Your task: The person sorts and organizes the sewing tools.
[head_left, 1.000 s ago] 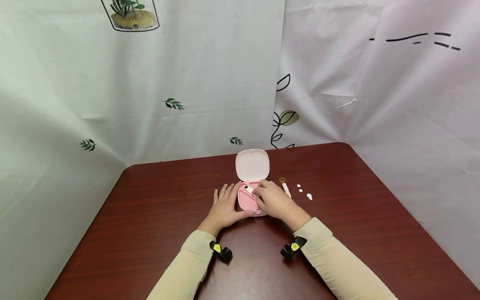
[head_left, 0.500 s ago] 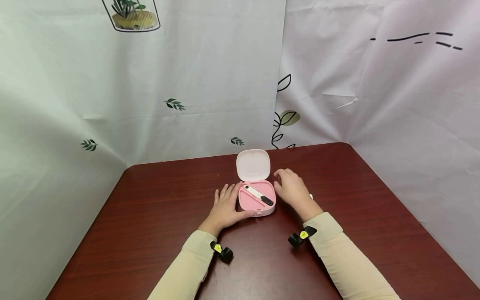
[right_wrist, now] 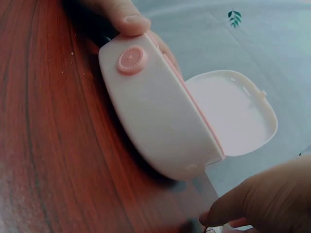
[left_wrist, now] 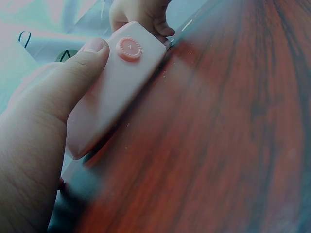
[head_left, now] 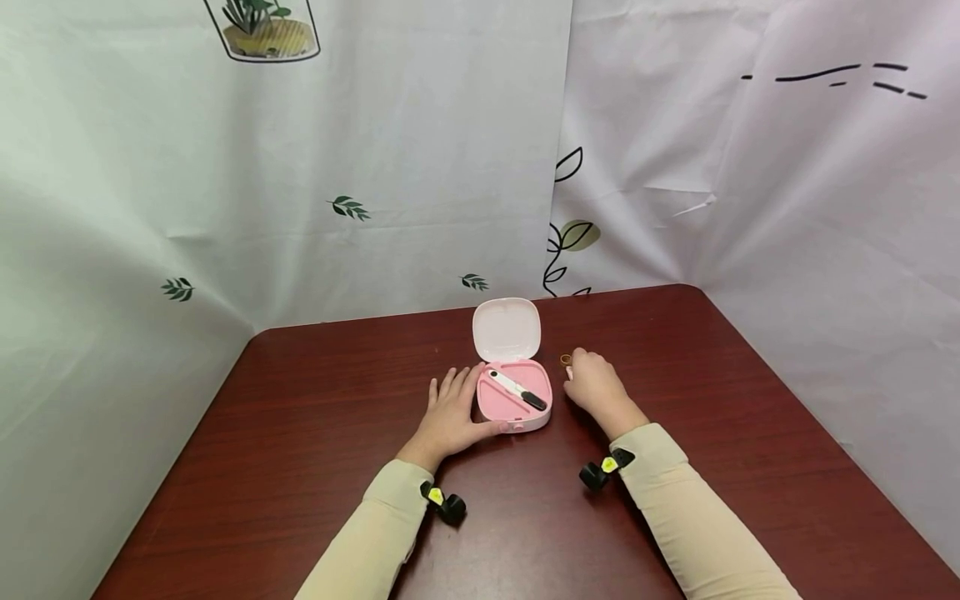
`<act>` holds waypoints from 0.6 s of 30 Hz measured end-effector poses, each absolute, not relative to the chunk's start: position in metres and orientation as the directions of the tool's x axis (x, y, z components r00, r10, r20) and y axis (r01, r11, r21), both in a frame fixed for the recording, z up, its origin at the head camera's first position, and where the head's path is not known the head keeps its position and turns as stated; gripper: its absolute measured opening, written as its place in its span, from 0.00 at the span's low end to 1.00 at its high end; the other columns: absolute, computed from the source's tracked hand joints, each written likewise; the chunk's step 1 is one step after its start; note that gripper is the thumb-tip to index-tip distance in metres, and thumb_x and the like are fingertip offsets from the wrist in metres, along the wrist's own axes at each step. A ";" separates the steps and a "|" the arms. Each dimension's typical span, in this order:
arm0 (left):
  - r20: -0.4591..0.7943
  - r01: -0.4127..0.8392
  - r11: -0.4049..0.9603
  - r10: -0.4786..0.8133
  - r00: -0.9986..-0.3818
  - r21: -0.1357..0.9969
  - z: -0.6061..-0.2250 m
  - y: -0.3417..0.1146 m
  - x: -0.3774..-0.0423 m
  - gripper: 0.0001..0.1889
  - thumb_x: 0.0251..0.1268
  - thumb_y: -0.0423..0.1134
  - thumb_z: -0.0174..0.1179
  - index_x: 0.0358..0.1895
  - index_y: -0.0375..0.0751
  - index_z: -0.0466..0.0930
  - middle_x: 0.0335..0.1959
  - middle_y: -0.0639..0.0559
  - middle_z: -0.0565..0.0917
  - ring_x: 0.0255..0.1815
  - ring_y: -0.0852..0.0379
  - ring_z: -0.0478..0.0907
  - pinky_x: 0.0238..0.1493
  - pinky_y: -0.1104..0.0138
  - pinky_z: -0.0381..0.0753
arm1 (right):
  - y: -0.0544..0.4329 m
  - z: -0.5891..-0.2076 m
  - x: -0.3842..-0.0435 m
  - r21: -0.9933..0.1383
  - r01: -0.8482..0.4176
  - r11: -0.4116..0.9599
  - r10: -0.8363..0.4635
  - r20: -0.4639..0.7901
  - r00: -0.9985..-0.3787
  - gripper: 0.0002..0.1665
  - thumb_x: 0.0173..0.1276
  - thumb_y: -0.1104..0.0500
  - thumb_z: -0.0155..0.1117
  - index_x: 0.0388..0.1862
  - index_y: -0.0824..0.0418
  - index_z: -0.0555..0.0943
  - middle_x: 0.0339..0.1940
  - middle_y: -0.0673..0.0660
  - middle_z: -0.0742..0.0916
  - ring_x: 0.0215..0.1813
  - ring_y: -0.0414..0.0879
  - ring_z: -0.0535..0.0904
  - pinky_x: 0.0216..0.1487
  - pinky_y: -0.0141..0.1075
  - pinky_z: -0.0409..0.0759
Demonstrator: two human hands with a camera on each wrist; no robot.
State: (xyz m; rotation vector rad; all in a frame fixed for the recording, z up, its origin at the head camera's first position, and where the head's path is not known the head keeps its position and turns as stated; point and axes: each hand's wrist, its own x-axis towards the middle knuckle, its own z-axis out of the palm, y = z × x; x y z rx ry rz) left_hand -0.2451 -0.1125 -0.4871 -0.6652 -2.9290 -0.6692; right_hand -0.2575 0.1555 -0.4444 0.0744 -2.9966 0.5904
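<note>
Pink-and-white case (head_left: 536, 423), open on a dark-red table (head_left: 300, 450), with raised lid (head_left: 506, 329) at the back and a white-and-black tool (head_left: 507, 382) aslant inside. Touched at the case's left side and front by the left hand (head_left: 448, 421), thumb and fingers spread. To the case's right, just beside a gold ring (head_left: 566, 360): the right hand (head_left: 597, 388), with bent fingers down at a small white piece (head_left: 569, 373), mostly hidden; whether pinched, impossible to tell.
</note>
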 end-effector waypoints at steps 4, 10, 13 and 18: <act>0.163 0.431 0.810 0.400 -0.902 0.398 -0.487 -0.113 -0.245 0.58 0.50 0.77 0.61 0.82 0.52 0.51 0.78 0.44 0.62 0.80 0.36 0.50 0.76 0.37 0.39 | 0.156 -0.448 -0.258 -0.378 -0.052 0.924 -0.023 0.082 -0.996 0.11 0.67 0.64 0.64 0.40 0.71 0.75 0.32 0.67 0.83 0.40 0.65 0.84 0.43 0.56 0.82; 0.162 0.429 0.811 0.398 -0.903 0.399 -0.487 -0.112 -0.246 0.59 0.49 0.77 0.62 0.82 0.52 0.52 0.78 0.44 0.62 0.80 0.37 0.50 0.76 0.37 0.39 | 0.157 -0.448 -0.258 -0.397 -0.056 0.916 -0.024 0.085 -0.996 0.11 0.68 0.62 0.64 0.40 0.69 0.75 0.31 0.65 0.83 0.39 0.64 0.84 0.42 0.55 0.82; 0.159 0.425 0.811 0.396 -0.905 0.402 -0.487 -0.112 -0.246 0.58 0.49 0.77 0.62 0.81 0.53 0.52 0.78 0.42 0.63 0.80 0.37 0.51 0.76 0.37 0.39 | 0.158 -0.445 -0.257 -0.417 -0.059 0.907 -0.019 0.100 -0.995 0.10 0.65 0.63 0.66 0.39 0.67 0.75 0.32 0.64 0.83 0.38 0.62 0.84 0.41 0.54 0.82; 0.156 0.422 0.809 0.394 -0.906 0.410 -0.487 -0.112 -0.246 0.58 0.49 0.77 0.62 0.81 0.53 0.52 0.77 0.39 0.63 0.80 0.36 0.51 0.76 0.37 0.39 | 0.155 -0.436 -0.255 -0.473 -0.067 0.879 -0.005 0.132 -0.991 0.10 0.63 0.63 0.67 0.42 0.64 0.78 0.32 0.60 0.83 0.35 0.55 0.81 0.39 0.49 0.80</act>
